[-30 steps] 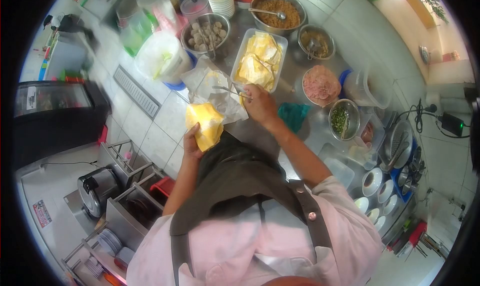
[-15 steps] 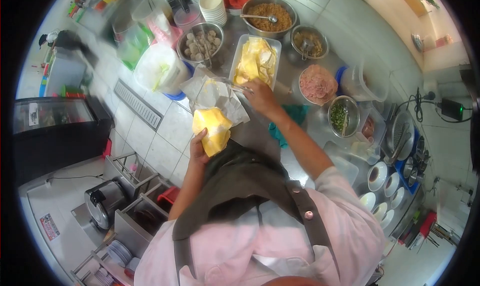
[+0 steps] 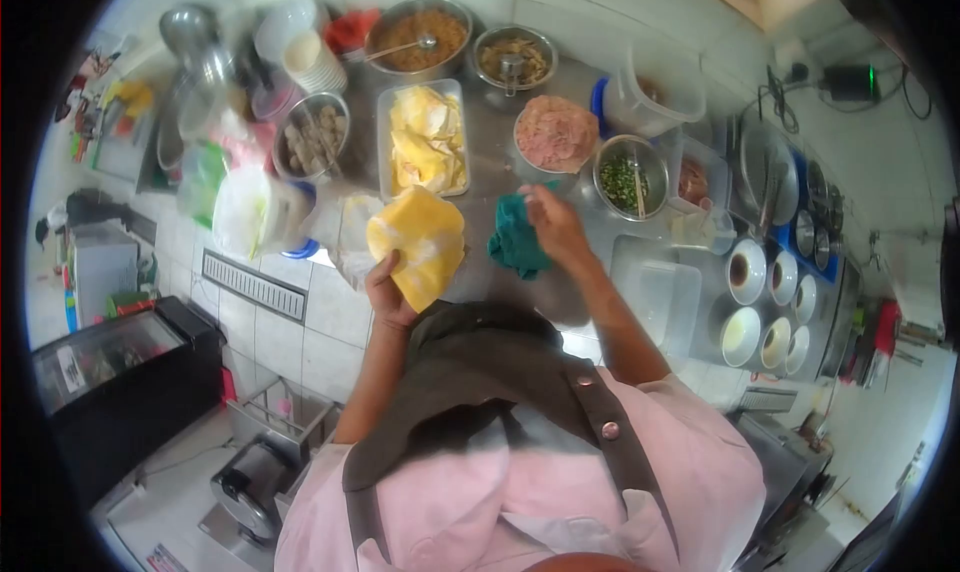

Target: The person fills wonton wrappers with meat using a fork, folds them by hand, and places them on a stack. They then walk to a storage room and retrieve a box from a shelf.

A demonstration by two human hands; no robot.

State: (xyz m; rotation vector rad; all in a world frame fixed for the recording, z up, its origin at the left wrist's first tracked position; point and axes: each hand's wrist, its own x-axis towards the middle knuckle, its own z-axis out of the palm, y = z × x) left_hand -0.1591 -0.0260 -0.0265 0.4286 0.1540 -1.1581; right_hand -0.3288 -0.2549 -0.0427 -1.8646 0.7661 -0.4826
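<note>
My left hand (image 3: 393, 290) grips a stack of yellow dough wrappers (image 3: 418, 244), dusted white and held upright, thumb in front. Behind it lies crumpled paper (image 3: 355, 237), partly hidden. My right hand (image 3: 556, 228) is beside a teal cloth (image 3: 518, 237) on the steel counter, fingers bent together; what they hold, if anything, is not clear. Beyond the hands stands a clear tray (image 3: 462, 177) with more yellow wrappers (image 3: 425, 137). A bowl of pink minced meat (image 3: 556, 134) is further right of it, and a bowl of chopped green onion (image 3: 625, 179) sits nearby.
Along the back are a bowl of brown crumbly food (image 3: 425, 37), a bowl with a ladle (image 3: 514, 62), and a bowl of meatballs (image 3: 312, 137). A white bucket (image 3: 240, 210) stands left. Several sauce bowls (image 3: 742, 334) and an empty clear container (image 3: 655, 287) are at right.
The view has turned, shifting the counter left in the picture. My right hand has moved from the paper and tray, where it held a thin tool, to the teal cloth. My left hand keeps the wrappers.
</note>
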